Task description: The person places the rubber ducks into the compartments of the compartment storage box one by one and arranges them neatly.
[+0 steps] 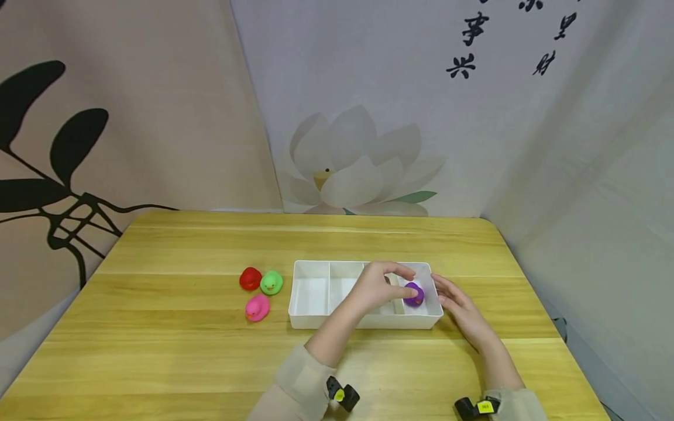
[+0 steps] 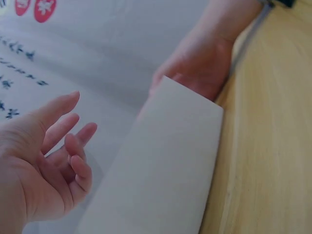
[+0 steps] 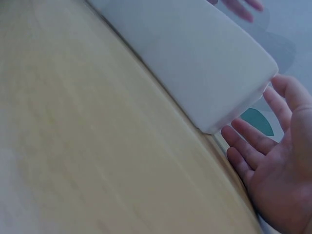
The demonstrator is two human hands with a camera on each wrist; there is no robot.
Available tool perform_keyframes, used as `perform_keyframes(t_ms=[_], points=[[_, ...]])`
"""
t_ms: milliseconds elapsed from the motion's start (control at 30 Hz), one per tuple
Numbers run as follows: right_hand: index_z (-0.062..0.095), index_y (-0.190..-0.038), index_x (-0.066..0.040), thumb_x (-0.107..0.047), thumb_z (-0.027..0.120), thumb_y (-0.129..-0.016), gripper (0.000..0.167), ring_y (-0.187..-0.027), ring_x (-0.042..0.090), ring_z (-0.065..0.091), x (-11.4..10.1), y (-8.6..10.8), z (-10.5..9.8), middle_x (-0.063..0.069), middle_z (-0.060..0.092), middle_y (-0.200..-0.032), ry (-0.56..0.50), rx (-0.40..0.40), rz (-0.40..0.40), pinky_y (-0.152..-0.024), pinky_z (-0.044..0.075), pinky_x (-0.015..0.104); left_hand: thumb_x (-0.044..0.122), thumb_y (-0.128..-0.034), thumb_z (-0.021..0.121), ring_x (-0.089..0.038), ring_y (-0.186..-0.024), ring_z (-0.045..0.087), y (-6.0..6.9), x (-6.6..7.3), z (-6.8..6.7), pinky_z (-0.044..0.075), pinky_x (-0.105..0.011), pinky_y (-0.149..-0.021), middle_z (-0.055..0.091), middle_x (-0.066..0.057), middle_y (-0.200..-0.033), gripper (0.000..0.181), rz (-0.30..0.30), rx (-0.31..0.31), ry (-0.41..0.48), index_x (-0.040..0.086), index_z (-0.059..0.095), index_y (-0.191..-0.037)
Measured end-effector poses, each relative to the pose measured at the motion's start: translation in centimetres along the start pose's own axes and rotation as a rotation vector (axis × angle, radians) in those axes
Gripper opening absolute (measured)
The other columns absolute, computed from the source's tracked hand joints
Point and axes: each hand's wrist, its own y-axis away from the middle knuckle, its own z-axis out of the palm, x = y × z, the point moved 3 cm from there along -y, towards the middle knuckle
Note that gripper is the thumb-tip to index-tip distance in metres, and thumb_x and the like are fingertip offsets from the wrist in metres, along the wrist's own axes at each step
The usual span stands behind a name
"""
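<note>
The small, rounded purple toy duck (image 1: 416, 301) sits in the rightmost compartment of a long white plastic tray (image 1: 316, 322). The left hand (image 1: 375, 285) hovers over it with loosely bent fingers, thumb apart, apparently not gripping it; the right hand (image 1: 463, 307) rests relaxed fingertips at the tray's right end. To the left on the wooden desk (image 1: 174, 327) lie a rounded red toy (image 1: 250, 279), a green toy duck (image 1: 271, 283) and, nearer, a pink one (image 1: 257, 308). The step looks like settling the purple duck; next probably calls for lifting the left hand clear and reaching left.
</note>
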Motion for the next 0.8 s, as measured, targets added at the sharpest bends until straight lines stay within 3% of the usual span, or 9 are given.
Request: perform_keyframes(t_ms=[167, 400, 567, 733, 800], points=[[0.031, -0.148, -0.003, -0.015, 0.045, -0.103, 0.049, -0.120, 0.003, 0.046, 0.0, 0.1, -0.1, 0.023, 0.039, -0.142, 0.014, 0.014, 0.012, -0.095, 0.039, 0.019, 0.016, -0.0747, 0.083, -0.013, -0.046, 0.046, 1.9, 1.1, -0.7, 0.043, -0.024, -0.046, 0.068, 0.010, -0.096, 0.027, 0.028, 0.020, 0.067, 0.016, 0.075, -0.100], [0.030, -0.147, 0.002, -0.011, 0.043, -0.103, 0.048, -0.120, 0.002, 0.046, -0.2, -0.2, -0.1, 0.033, 0.033, -0.141, 0.013, 0.007, -0.019, -0.095, 0.038, 0.018, 0.015, -0.0764, 0.082, -0.009, -0.048, 0.040, 4.5, 2.2, -2.7, 0.032, -0.020, -0.043, 0.069, 0.006, -0.096, 0.028, 0.082, 0.053, 0.088, 0.014, 0.074, -0.103], [0.029, -0.145, 0.005, -0.009, 0.043, -0.102, 0.048, -0.120, 0.002, 0.045, -0.3, -0.1, 0.0, 0.035, 0.033, -0.141, 0.012, 0.013, -0.022, -0.095, 0.037, 0.017, 0.014, -0.0769, 0.081, -0.009, -0.051, 0.041, 6.2, 1.9, -4.4, 0.032, -0.020, -0.045, 0.069, 0.006, -0.095, 0.026, 0.062, 0.089, 0.110, 0.016, 0.074, -0.102], [0.030, -0.146, 0.004, -0.010, 0.044, -0.102, 0.048, -0.122, 0.005, 0.044, -0.4, -0.1, 0.0, 0.032, 0.033, -0.143, 0.013, 0.012, -0.014, -0.095, 0.037, 0.017, 0.005, -0.0775, 0.079, -0.010, -0.054, 0.042, 8.5, 3.6, -6.1, 0.031, -0.019, -0.048, 0.068, -0.001, -0.090, 0.027, 0.039, 0.136, 0.111, 0.007, 0.072, -0.104], [0.030, -0.146, 0.003, -0.012, 0.044, -0.102, 0.048, -0.123, 0.005, 0.043, -0.3, 0.0, -0.1, 0.031, 0.033, -0.144, 0.012, 0.011, -0.008, -0.096, 0.036, 0.017, 0.001, -0.0773, 0.078, -0.011, -0.055, 0.043, 9.1, 3.7, -6.6, 0.032, -0.019, -0.049, 0.068, -0.002, -0.090, 0.028, 0.026, 0.156, 0.110, 0.003, 0.071, -0.105]])
